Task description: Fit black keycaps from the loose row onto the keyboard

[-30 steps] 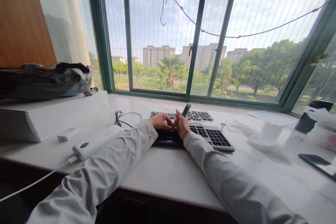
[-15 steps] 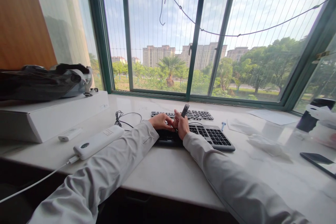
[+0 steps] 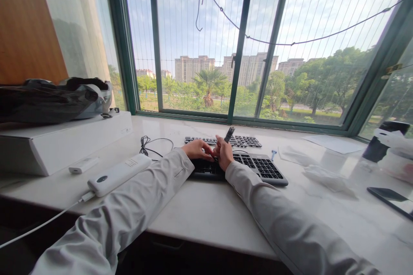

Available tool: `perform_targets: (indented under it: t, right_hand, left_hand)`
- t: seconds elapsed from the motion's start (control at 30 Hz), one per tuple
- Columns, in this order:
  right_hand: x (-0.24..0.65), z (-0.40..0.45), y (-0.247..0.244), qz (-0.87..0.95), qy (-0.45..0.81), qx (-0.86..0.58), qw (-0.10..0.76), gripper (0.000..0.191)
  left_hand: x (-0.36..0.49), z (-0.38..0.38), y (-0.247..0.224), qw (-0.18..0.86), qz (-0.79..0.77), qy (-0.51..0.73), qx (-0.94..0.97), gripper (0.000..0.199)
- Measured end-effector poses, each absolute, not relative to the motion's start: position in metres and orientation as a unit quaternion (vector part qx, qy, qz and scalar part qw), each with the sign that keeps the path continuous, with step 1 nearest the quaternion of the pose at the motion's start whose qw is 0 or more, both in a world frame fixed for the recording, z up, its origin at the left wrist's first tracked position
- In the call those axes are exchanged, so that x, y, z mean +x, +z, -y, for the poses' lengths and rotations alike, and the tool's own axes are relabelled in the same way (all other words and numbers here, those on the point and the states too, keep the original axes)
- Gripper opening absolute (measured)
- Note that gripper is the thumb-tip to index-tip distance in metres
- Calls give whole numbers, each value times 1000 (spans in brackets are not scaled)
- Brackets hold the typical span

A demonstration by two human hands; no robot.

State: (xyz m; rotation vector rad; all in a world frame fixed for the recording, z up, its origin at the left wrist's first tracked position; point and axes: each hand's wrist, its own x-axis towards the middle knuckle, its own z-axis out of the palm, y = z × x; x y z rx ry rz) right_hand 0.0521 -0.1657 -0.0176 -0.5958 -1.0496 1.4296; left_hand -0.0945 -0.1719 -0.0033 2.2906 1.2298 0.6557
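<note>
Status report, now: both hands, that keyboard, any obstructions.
Right hand grips small dark tool. Left hand rests on near keyboard. Second keyboard behind.

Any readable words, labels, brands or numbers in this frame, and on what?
None can be read.
Long white power bank: grey print, too small.
White flat box: small mark at its right end, blurred.
Near black keyboard: key legends too small.
</note>
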Motion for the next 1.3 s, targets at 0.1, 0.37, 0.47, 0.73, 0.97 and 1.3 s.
perform_targets:
  t: [0.1, 0.37, 0.47, 0.73, 0.97, 1.3]
  right_hand:
    - [52, 166, -19, 442, 613, -239, 610, 44]
    - [49, 177, -17, 509, 579, -230, 594, 44]
    - [48, 180, -17, 533, 575, -212, 584, 45]
    - [53, 175, -15, 451, 600, -210, 627, 47]
    - [58, 171, -11, 384, 648, -221, 620, 49]
    - [57, 169, -9, 337, 670, -259, 608, 40]
  left_hand:
    - [-94, 173, -2, 229, -443, 237, 834, 44]
    - [-93, 174, -2, 213, -450, 238, 834, 41]
    - [-93, 174, -3, 212, -452, 240, 833, 40]
    - [-94, 176, 1, 237, -441, 234, 833, 45]
    - [-96, 176, 5, 275, -455, 210, 820, 47]
    - [-96, 179, 8, 273, -463, 199, 819, 47]
